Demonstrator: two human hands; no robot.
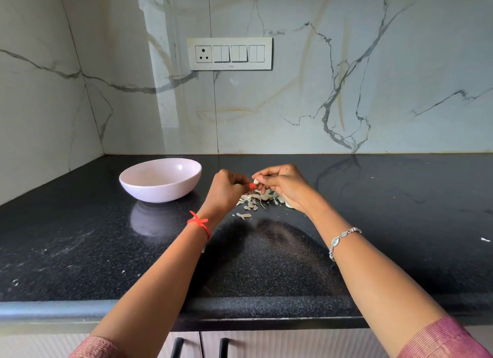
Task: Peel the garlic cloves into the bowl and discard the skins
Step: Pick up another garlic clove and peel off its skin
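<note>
A garlic clove (pixel 256 181) is pinched between both grips, left hand (pixel 226 190) and right hand (pixel 282 185); skins (pixel 253 201) are scattered just beneath, bowl (pixel 160 180) left.

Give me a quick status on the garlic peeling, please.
Both hands, left hand and right hand, pinching one garlic clove over the skins. Bowl to the left, contents hidden. Nothing in the way.

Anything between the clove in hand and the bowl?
Nothing visible. The garlic clove is pinched between both hands, and only bare black countertop separates the left hand from the pink bowl.
</note>
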